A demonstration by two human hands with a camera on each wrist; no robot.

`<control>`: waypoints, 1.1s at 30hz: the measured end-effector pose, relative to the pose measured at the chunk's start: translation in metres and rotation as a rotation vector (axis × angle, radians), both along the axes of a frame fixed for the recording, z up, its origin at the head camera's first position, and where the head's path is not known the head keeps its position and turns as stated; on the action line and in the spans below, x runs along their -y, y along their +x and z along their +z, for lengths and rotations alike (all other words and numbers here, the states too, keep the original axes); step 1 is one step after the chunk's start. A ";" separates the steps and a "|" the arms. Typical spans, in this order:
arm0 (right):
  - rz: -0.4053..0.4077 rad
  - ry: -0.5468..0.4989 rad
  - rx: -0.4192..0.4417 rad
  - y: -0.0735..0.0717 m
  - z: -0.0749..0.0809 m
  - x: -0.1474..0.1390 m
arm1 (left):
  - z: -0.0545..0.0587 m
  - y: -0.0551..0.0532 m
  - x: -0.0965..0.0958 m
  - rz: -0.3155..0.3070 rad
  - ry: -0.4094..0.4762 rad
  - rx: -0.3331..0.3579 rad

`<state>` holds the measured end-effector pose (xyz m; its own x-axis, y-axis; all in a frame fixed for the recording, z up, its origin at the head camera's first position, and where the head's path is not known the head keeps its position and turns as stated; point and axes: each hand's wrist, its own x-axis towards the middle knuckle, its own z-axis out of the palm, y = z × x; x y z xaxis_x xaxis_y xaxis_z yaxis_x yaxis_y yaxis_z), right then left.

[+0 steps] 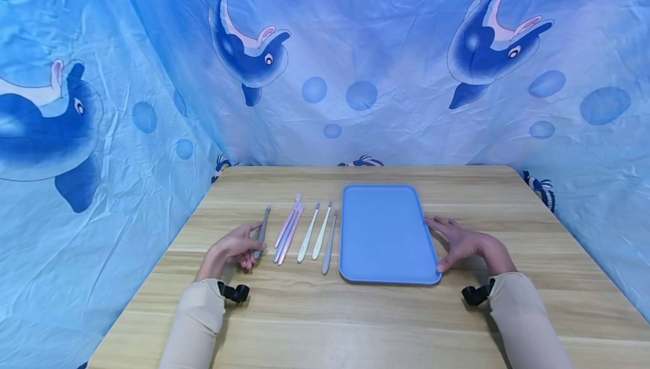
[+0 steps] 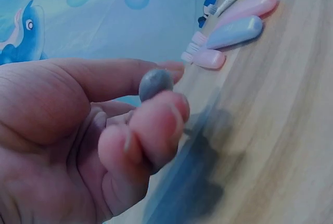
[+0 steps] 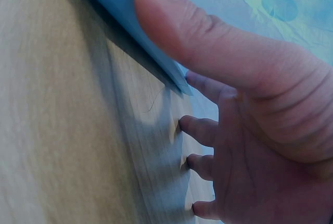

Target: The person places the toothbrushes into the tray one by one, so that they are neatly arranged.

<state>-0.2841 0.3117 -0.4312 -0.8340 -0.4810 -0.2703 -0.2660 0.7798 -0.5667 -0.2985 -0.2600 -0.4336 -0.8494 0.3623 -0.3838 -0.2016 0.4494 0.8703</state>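
Observation:
My left hand (image 1: 240,245) pinches a dark grey toothbrush (image 1: 262,232), its head pointing away from me. In the left wrist view the rounded handle end of this toothbrush (image 2: 156,83) shows between thumb and fingers. Right of that hand lies a bunch of pink and bluish toothbrushes (image 1: 289,234). Farther right are two pale toothbrushes (image 1: 308,233) and a grey-blue toothbrush (image 1: 329,244). A blue rectangular tray (image 1: 386,233) lies beside them. Thumb and index finger of my right hand (image 1: 464,245), spread apart, touch the tray's right edge; the other fingertips reach down to the table in the right wrist view.
All of this lies on a wood-grain table (image 1: 325,324). Behind and to the left hangs a blue cloth (image 1: 406,126) printed with dolphins and bubbles. A black wrist mount (image 1: 235,293) is strapped on the left wrist, another wrist mount (image 1: 476,295) on the right.

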 end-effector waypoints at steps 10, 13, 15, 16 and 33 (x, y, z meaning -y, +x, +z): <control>0.016 0.003 -0.025 -0.001 -0.002 0.000 | -0.002 -0.001 -0.001 0.000 -0.057 -0.020; 0.017 0.002 -0.027 0.000 -0.002 0.000 | -0.004 -0.001 0.000 0.003 -0.093 -0.043; 0.018 0.000 -0.025 0.000 -0.002 0.000 | -0.004 -0.001 0.000 0.012 -0.093 -0.052; 0.018 0.000 -0.023 0.000 -0.001 0.000 | -0.004 -0.002 0.001 0.011 -0.085 -0.056; 0.011 -0.008 -0.011 0.001 -0.001 0.000 | -0.011 -0.005 0.000 0.082 -0.166 -0.118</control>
<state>-0.2836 0.3117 -0.4322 -0.8318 -0.4918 -0.2574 -0.2804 0.7725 -0.5698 -0.3034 -0.2604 -0.4451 -0.9162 0.2298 -0.3284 -0.1446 0.5747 0.8055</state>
